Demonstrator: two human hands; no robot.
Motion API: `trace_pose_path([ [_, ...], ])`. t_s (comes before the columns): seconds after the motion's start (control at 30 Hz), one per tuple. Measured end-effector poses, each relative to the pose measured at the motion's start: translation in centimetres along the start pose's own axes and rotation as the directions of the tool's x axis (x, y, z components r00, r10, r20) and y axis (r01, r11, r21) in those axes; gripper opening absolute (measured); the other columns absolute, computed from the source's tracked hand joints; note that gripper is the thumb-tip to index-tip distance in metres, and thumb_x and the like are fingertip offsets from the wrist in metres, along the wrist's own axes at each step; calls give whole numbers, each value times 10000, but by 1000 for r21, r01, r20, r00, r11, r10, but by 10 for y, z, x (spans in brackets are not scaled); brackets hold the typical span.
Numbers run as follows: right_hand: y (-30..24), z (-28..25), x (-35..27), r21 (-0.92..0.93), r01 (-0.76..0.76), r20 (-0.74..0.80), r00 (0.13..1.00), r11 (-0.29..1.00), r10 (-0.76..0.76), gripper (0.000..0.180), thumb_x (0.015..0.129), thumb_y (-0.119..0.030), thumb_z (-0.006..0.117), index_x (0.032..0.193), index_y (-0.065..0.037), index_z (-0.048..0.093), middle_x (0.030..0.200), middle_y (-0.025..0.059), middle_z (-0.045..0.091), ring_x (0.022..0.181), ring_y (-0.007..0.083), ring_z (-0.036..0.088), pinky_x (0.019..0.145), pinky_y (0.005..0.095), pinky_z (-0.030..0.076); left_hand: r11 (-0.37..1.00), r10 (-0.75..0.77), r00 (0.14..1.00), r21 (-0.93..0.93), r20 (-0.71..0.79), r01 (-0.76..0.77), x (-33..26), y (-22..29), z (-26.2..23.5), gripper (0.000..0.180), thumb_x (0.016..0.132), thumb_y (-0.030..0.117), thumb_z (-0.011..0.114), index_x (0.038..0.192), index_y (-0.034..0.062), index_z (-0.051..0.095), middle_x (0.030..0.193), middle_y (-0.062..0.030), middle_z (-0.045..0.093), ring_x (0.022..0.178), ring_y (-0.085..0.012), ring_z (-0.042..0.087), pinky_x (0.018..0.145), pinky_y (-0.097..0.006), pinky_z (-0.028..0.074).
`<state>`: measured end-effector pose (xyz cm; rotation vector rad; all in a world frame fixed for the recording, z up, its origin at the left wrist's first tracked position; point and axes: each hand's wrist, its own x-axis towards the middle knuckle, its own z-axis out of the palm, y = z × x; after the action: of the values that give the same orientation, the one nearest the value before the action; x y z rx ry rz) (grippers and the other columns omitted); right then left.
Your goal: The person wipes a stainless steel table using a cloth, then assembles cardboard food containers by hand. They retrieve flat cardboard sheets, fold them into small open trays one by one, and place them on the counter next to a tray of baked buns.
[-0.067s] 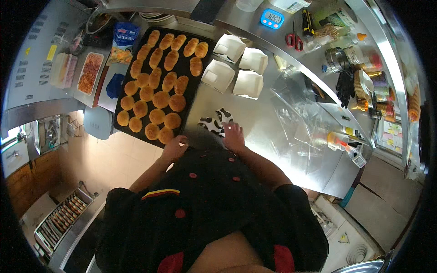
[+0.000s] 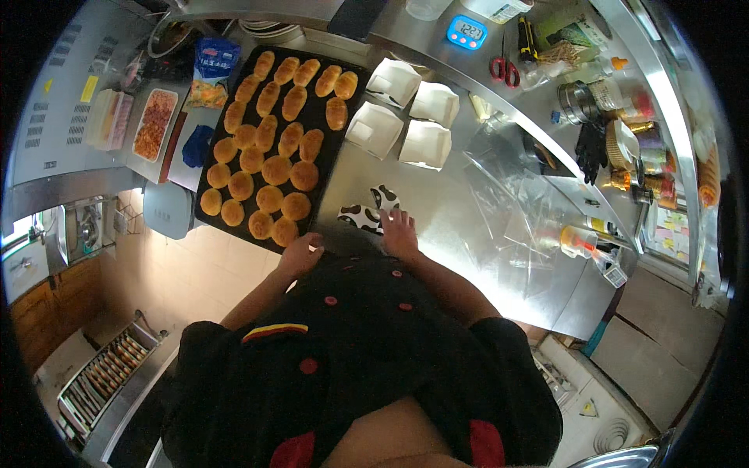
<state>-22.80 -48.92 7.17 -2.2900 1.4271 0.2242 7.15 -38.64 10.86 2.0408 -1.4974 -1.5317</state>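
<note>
My right hand (image 2: pixel 400 235) is over the steel counter close to my body, its fingers on a black-and-white cow-print piece (image 2: pixel 360 217). Two patterned parts spread out from the fingertips; its exact kind is unclear. My left hand (image 2: pixel 301 256) is curled beside the near corner of a dark baking tray (image 2: pixel 337 140). A small pale spot shows at its fingertips, but what it holds, if anything, is hidden. Rows of golden baked buns (image 2: pixel 276 170), some round and some long, fill the tray. Beyond my right hand stand several white paper boxes (image 2: pixel 425 144), open at the top.
Clear plastic sheets (image 2: pixel 507 210) lie on the counter at right. A blue timer (image 2: pixel 466 32) and red-handled scissors (image 2: pixel 504 72) are on the shelf above. At left are a tub of reddish crumbs (image 2: pixel 154 126) and a blue bag (image 2: pixel 214 66). A rack of trays (image 2: pixel 109 374) stands lower left.
The left part of the cow-print piece has shifted slightly left and lower, lying flatter. My right hand has barely moved; my left hand stays in place.
</note>
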Motion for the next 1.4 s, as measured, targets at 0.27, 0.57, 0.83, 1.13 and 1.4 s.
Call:
trace_pose_path([
  [0.27,-7,-60,3,590,-227,-6,958,775,285,282,923,-176,604,1180,-89,679,1095,176,710,1011,441,660,859,539,530,991,129,991,-32,29,-128,17,54,-23,429,978,272,628,1341,47,579,1170,-174,708,1049,-310,695,918,-428,543],
  [0.57,-87,-138,-35,718,-382,295,924,-581,-243,330,923,-166,699,1232,-80,624,1057,87,691,949,240,686,841,435,572,92,591,806,-994,13,-51,21,214,-81,568,1101,358,416,1632,310,220,1459,-160,532,1087,-269,670,919,-411,553],
  [0.83,-90,-175,-87,740,-74,178,980,-668,88,588,1053,-467,459,1449,-33,488,1363,162,595,1186,308,618,987,474,527,656,712,649,-585,268,-478,-6,204,-102,469,1025,140,530,1490,85,502,1415,-99,594,1260,-197,586,1091,-363,441],
  [1.13,-88,-196,-139,983,13,36,965,-185,261,474,917,-45,549,1390,-12,563,1264,111,650,1084,223,657,880,348,573,489,863,506,274,-12,-828,-58,221,-118,330,895,219,710,1217,159,668,1501,-132,493,1401,-341,450,1156,-456,347],
  [1.4,-83,-206,-140,996,33,-53,971,88,234,468,892,21,516,1355,18,579,1213,116,670,1013,182,664,835,316,567,511,747,625,405,227,-758,-54,230,-112,216,875,349,750,983,166,709,1346,-105,583,1225,-352,582,1024,-491,440],
])
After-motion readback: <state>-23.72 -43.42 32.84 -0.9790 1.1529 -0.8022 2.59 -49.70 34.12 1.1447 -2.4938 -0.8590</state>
